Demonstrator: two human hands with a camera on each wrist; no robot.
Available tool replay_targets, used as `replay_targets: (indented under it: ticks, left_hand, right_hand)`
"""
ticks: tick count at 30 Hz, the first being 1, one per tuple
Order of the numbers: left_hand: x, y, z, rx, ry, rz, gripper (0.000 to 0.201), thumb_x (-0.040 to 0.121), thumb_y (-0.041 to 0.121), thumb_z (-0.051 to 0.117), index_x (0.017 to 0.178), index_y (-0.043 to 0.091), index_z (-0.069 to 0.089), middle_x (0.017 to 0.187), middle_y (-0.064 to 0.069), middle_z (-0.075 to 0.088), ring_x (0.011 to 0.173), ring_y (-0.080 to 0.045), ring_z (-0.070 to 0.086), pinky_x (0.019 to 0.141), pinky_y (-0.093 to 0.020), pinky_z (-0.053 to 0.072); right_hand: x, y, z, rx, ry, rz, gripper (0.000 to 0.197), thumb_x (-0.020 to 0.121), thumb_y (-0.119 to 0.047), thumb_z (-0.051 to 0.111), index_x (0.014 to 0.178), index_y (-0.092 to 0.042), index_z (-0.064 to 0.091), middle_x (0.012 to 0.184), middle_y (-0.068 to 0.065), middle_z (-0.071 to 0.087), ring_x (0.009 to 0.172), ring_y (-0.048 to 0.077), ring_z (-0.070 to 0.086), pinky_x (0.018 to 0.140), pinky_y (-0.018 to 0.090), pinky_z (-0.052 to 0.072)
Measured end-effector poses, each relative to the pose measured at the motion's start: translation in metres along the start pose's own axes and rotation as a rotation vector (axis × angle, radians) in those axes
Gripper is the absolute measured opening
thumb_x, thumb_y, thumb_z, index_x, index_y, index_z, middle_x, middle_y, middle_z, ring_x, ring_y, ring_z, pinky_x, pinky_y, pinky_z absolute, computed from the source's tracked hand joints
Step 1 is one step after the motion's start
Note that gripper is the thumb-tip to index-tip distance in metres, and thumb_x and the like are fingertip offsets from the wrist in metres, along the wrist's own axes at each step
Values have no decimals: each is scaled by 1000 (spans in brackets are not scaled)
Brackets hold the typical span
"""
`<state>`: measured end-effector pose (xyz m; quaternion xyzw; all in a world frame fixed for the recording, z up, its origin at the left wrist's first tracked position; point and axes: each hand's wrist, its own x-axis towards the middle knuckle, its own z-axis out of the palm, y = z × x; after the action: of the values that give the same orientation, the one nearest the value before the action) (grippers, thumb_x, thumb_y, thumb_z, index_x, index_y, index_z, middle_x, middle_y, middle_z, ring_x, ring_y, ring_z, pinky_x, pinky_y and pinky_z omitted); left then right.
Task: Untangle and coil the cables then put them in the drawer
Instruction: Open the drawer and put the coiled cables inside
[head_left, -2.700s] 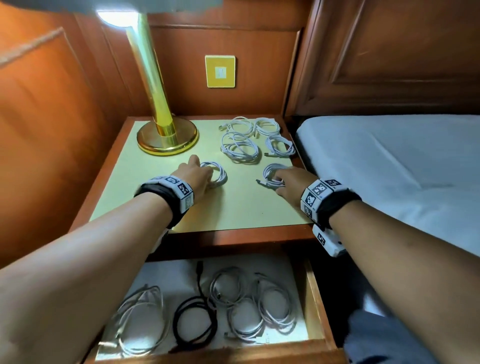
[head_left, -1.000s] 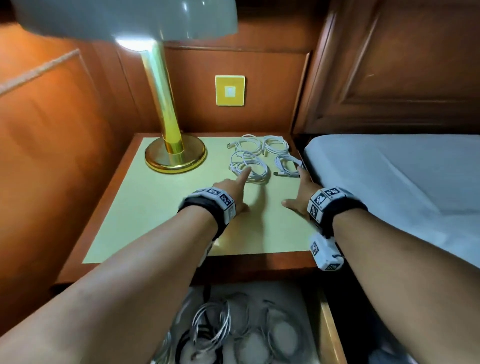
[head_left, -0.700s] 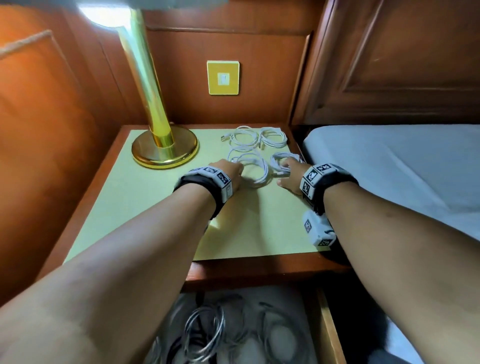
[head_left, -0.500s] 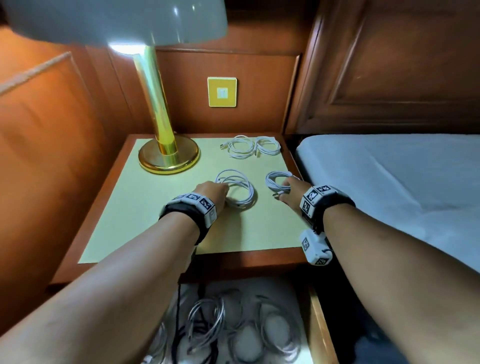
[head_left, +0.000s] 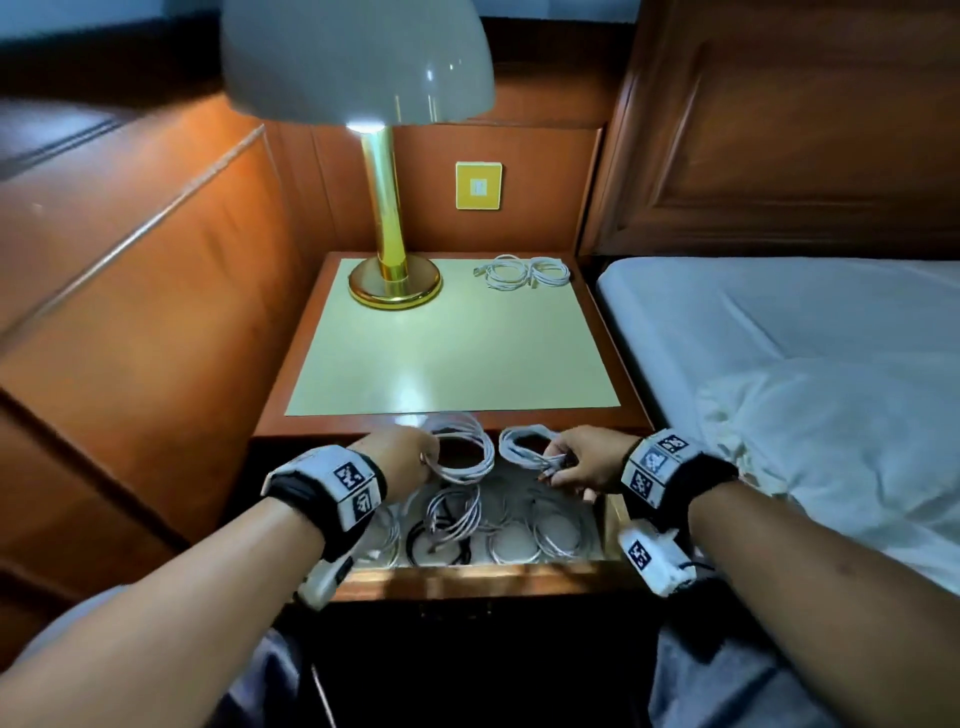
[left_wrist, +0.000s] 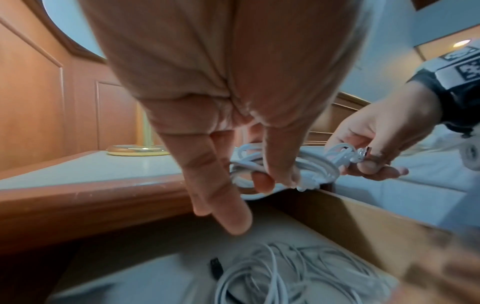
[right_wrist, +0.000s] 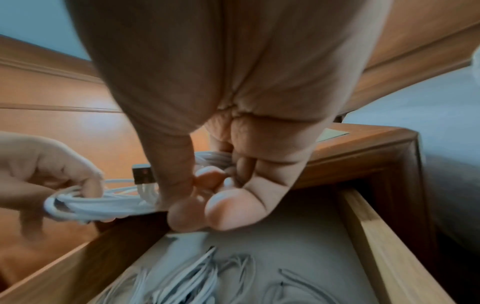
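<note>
Over the open drawer (head_left: 488, 571), just in front of the nightstand (head_left: 452, 358) edge, both hands are holding coiled white cables in the air. The left hand (head_left: 397, 460) is pinching one side of a white coil (head_left: 465, 449) between thumb and curled fingers, with the loop hanging out to that hand's right; in the left wrist view, two of its fingers (left_wrist: 221, 197) are pointing straight down, free of the cable. The right hand (head_left: 584, 462) is gripping a smaller white coil (head_left: 524, 448) with fingers and thumb curled round the bundle, the plug ends sticking out beside its thumb. The two coils are sitting just beside each other between the hands; whether they are touching cannot be told. Directly beneath both grips, several white coils (head_left: 540, 535) and one black cable (head_left: 439, 545) are lying on the drawer floor. Far beyond the hands, at the back right of the nightstand, two more white cables (head_left: 522, 271) are resting near a brass lamp (head_left: 392, 249). To the right of the right hand, a bed (head_left: 810, 374) with white sheets is lying alongside.
</note>
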<state>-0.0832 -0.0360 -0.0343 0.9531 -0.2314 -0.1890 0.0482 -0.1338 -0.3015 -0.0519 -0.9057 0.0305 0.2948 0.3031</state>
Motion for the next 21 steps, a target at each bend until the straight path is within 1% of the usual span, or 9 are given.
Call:
replay_targets:
  ticks: [3,6,10,12,14,15,17,19,21]
  left_hand:
    - [-18,4,13,17,-49,19,23,96,18,56,113,24,70,117,-2,67,105,-23,64,81,-23,45]
    - [-22,7,23,144,-141,28,25,98,24,57,119,18,70,124,-5,68,114,-26,64,94,-30,49]
    - [-14,-4,36,363,-404,11,43,95,39,61,133,19,62,130,-8,66,118,-30,63,101,-35,50]
    - [-1,-6,27,353,-356,-6,32,97,28,57,123,14,68,123,-7,70,108,-28,67,98,-37,53]
    - [19,-1,7,268,-192,-14,27,99,20,52,116,11,71,119,-7,70,99,-25,67,89,-34,53]
    - [29,4,-7,205,-85,-20,26,100,21,51,117,12,69,119,-7,68,101,-26,65,85,-32,51]
    - [54,11,-22,130,51,-24,30,101,25,53,129,17,61,130,-7,61,115,-27,60,91,-33,49]
    - [83,14,-27,125,6,-5,41,101,27,53,141,20,52,143,-6,53,128,-27,54,102,-35,46]
    - [121,14,-22,176,-59,-12,37,102,28,52,138,19,53,140,-8,53,120,-28,57,92,-33,48]
  right_hand:
    - [-17,-3,17,-15,14,-4,12,93,-5,64,88,-15,59,75,3,64,50,4,61,46,20,51]
    - [-25,0,27,-206,24,49,6,88,-16,70,93,-14,66,92,10,75,77,24,71,66,34,56]
    - [-20,6,31,-400,-119,142,67,85,-24,75,143,-22,42,128,5,64,106,24,67,80,29,54]
    - [-14,2,14,-395,-12,104,66,89,-27,72,147,-20,42,142,3,56,114,20,63,88,25,50]
    - [-5,-4,-13,-313,145,79,48,92,-29,68,137,-18,54,137,3,58,104,16,62,80,21,49]
    - [1,-6,-27,-279,216,88,42,93,-30,67,132,-18,58,134,3,60,103,16,61,79,21,48]
    - [19,-6,-52,-297,314,134,45,92,-33,67,134,-19,56,137,6,56,117,21,59,94,25,46]
    - [43,2,-66,-380,308,224,56,92,-36,65,143,-19,47,147,12,45,127,27,54,107,36,44]
    - [65,7,-73,-480,256,292,59,96,-37,58,147,-16,39,151,16,37,132,32,49,108,41,42]
